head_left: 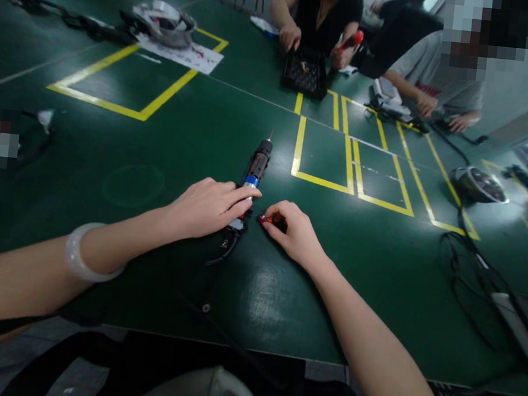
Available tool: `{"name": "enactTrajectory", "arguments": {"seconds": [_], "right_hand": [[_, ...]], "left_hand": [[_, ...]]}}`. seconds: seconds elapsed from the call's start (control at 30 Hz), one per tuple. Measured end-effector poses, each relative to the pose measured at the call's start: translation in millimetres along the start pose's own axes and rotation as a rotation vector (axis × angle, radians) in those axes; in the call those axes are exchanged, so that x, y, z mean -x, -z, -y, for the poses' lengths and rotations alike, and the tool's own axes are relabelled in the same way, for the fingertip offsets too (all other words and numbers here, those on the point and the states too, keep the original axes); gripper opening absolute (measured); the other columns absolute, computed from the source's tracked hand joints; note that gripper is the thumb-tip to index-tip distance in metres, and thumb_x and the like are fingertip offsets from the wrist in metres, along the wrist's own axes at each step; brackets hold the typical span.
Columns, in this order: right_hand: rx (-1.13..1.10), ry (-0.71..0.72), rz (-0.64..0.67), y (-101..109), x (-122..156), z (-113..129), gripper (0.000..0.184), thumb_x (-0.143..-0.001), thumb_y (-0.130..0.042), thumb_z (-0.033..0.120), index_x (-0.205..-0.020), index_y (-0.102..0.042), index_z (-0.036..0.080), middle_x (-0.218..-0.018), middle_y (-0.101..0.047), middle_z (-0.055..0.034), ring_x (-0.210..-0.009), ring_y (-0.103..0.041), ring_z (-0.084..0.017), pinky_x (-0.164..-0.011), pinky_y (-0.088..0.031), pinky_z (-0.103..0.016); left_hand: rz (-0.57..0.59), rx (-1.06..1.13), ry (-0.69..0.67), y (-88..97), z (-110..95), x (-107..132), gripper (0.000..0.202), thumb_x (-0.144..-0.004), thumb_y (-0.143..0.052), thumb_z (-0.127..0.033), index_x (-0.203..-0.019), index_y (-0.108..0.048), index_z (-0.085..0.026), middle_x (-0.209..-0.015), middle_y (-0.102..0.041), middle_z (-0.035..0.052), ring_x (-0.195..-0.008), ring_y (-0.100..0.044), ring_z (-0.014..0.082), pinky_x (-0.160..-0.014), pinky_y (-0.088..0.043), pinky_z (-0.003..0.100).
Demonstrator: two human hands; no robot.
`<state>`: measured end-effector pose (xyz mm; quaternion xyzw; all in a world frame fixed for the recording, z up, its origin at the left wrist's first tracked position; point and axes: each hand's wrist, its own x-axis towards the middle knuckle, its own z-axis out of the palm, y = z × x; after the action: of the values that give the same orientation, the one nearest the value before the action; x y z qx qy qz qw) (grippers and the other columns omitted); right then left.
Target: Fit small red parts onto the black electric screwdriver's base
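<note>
An electric screwdriver with a blue band lies on the green table, its thin bit pointing away from me. My left hand is closed over its rear part, thumb and forefinger along the body. A black cord runs from the tool's back end towards me. Just right of the tool, my right hand is closed in a pinch on a small red part close to the tabletop. Some orange shows behind its fingertips. What exactly the red part is I cannot make out.
Yellow tape marks rectangles on the green table. Across it, one person handles a black tray and a red-handled tool; another person sits further right. A round fan-like device and loose cables lie at right.
</note>
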<state>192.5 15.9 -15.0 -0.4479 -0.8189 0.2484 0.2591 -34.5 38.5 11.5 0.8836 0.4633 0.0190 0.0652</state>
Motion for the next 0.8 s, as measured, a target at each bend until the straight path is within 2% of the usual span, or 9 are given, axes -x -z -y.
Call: {"name": "enactTrajectory", "arguments": {"seconds": [0.2, 0.37, 0.53, 0.8], "right_hand": [[0.079, 0.023, 0.054, 7.9, 0.1, -1.4, 0.015, -0.083, -0.065, 0.011, -0.094, -0.061, 0.02, -0.099, -0.063, -0.0059, -0.096, -0.055, -0.023, -0.087, -0.044, -0.036], [0.054, 0.03, 0.05, 8.6, 1.8, -2.7, 0.011, -0.087, -0.061, 0.011, -0.092, -0.06, 0.02, -0.092, -0.061, -0.0044, -0.089, -0.055, -0.021, -0.08, -0.044, -0.033], [-0.081, 0.094, -0.027, 1.8, 2.4, 2.0, 0.007, -0.091, -0.062, 0.016, -0.09, -0.057, 0.021, -0.095, -0.062, -0.004, -0.091, -0.057, -0.019, -0.082, -0.046, -0.032], [0.016, 0.096, 0.026, -15.2, -2.6, 12.7, 0.005, -0.093, -0.059, 0.018, -0.092, -0.059, 0.022, -0.1, -0.061, -0.0054, -0.096, -0.057, -0.02, -0.087, -0.047, -0.033]], "left_hand": [[0.031, -0.019, 0.015, 1.0, 4.7, -0.2, 0.056, -0.106, -0.015, -0.051, -0.15, -0.045, -0.035, -0.113, -0.072, 0.0032, -0.1, -0.068, 0.0247, -0.087, -0.044, 0.036], [0.048, -0.038, 0.036, 1.7, 8.3, -0.8, 0.058, -0.105, -0.016, -0.055, -0.153, -0.042, -0.037, -0.114, -0.073, 0.003, -0.098, -0.069, 0.026, -0.088, -0.045, 0.037], [0.047, -0.036, 0.036, 1.9, 6.5, -1.6, 0.057, -0.105, -0.016, -0.053, -0.153, -0.043, -0.036, -0.115, -0.073, 0.0038, -0.099, -0.069, 0.0259, -0.087, -0.046, 0.036], [0.039, -0.054, 0.031, 2.5, 4.2, -2.7, 0.055, -0.105, -0.019, -0.05, -0.152, -0.044, -0.033, -0.113, -0.073, 0.0062, -0.099, -0.069, 0.0259, -0.087, -0.046, 0.036]]}}
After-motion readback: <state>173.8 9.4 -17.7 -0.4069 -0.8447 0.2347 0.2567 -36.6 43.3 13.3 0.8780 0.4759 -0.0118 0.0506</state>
